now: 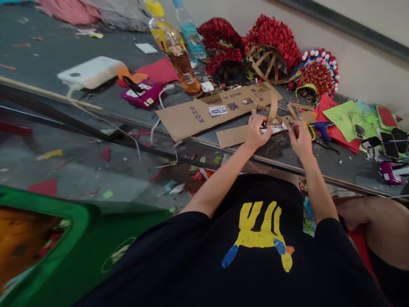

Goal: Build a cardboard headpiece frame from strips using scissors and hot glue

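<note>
My left hand (257, 133) is closed on the lower edge of a rounded frame made of bent cardboard strips (274, 104), held above the table. Just to its right, my right hand (301, 138) is closed, thumb and fingers pinched around something small and dark that I cannot make out. A thin grey metallic piece (297, 112) shows by its fingertips. Beneath and behind my hands lie flat cardboard pieces (234, 135), one a long printed sheet (194, 117). A blue glue gun (323, 129) and a yellow-handled tool (311, 132) lie right of my right hand.
Red ruffled pieces (271, 34) stand against the wall, one with a cardboard-strip frame (270, 64). Two bottles (180, 59) (193, 38), a white power strip (92, 72) and a purple box (142, 94) stand left. Coloured sheets (343, 119) lie right, near another person's leg (373, 217). A green bin (121, 221) stands lower left.
</note>
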`<action>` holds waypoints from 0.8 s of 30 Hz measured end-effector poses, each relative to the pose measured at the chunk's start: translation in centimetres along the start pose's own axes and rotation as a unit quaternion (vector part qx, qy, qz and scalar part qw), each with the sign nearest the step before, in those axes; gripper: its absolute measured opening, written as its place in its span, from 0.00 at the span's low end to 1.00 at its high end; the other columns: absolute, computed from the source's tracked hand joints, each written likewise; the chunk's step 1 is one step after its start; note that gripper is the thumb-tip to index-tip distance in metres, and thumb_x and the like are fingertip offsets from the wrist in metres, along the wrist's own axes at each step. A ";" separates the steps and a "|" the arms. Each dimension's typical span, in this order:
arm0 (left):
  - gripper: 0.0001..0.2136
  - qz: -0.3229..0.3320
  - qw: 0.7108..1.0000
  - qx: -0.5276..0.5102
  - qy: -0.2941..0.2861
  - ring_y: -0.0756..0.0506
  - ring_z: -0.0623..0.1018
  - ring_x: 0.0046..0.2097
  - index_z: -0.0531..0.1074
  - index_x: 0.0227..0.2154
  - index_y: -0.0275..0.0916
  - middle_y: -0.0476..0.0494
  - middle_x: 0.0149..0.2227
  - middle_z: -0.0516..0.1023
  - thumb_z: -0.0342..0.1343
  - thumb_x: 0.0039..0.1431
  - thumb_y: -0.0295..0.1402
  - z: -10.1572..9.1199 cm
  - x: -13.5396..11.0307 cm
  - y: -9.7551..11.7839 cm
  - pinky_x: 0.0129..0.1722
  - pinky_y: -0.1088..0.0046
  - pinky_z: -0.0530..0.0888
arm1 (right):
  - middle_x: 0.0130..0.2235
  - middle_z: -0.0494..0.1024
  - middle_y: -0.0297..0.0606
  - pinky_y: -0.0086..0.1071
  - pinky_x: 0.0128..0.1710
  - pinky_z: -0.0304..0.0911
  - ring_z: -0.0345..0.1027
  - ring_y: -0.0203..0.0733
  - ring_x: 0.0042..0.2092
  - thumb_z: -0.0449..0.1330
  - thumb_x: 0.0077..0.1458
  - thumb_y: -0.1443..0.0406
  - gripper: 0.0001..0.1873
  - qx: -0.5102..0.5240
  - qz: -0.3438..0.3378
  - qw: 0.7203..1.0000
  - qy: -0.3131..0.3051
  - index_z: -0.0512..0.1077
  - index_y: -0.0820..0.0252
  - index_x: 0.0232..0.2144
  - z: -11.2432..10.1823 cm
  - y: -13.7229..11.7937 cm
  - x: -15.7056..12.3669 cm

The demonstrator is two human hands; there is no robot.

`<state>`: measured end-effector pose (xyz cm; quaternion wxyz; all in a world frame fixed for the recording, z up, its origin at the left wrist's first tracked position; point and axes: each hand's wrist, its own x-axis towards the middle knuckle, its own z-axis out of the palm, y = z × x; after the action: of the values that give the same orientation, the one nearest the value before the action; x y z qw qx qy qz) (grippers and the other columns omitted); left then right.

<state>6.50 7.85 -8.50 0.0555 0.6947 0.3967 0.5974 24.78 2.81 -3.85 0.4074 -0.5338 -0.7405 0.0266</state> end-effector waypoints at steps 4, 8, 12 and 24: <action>0.11 0.004 1.000 -0.012 0.007 0.45 0.69 0.31 0.64 0.28 0.42 0.47 0.25 0.67 0.49 0.57 0.43 0.0 0.0 0.1 0.40 0.59 0.68 | 0.37 0.74 0.42 0.43 0.42 0.67 0.71 0.45 0.38 0.46 0.61 0.47 0.23 0.019 0.028 0.999 -0.006 0.63 0.56 0.47 0.3 0.3 -0.2; 0.11 0.001 1.000 -0.014 0.001 0.45 0.69 0.31 0.64 0.28 0.41 0.47 0.26 0.67 0.49 0.57 0.43 0.0 0.0 0.1 0.41 0.59 0.69 | 0.42 0.74 0.45 0.45 0.46 0.67 0.71 0.46 0.43 0.45 0.61 0.47 0.28 0.038 0.006 0.999 0.001 0.59 0.58 0.55 0.4 0.8 -0.2; 0.11 0.005 1.000 -0.016 0.001 0.45 0.69 0.31 0.64 0.28 0.41 0.47 0.26 0.68 0.50 0.57 0.43 0.0 0.0 0.0 0.41 0.60 0.68 | 0.45 0.74 0.47 0.47 0.51 0.64 0.69 0.47 0.48 0.43 0.63 0.49 0.24 0.008 -0.025 1.000 0.008 0.67 0.57 0.48 0.1 1.1 0.2; 0.09 0.013 1.000 -0.002 0.004 0.45 0.68 0.31 0.62 0.28 0.41 0.48 0.25 0.66 0.49 0.57 0.41 0.0 0.0 0.0 0.39 0.62 0.67 | 0.38 0.79 0.43 0.39 0.41 0.68 0.74 0.46 0.41 0.46 0.62 0.48 0.22 -0.086 0.000 0.995 0.057 0.70 0.56 0.40 -0.3 -0.6 -0.3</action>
<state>6.51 7.87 -8.52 0.0473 0.6975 0.3864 0.6017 24.51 2.16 -3.53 0.4015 -0.5676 -0.7156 -0.0670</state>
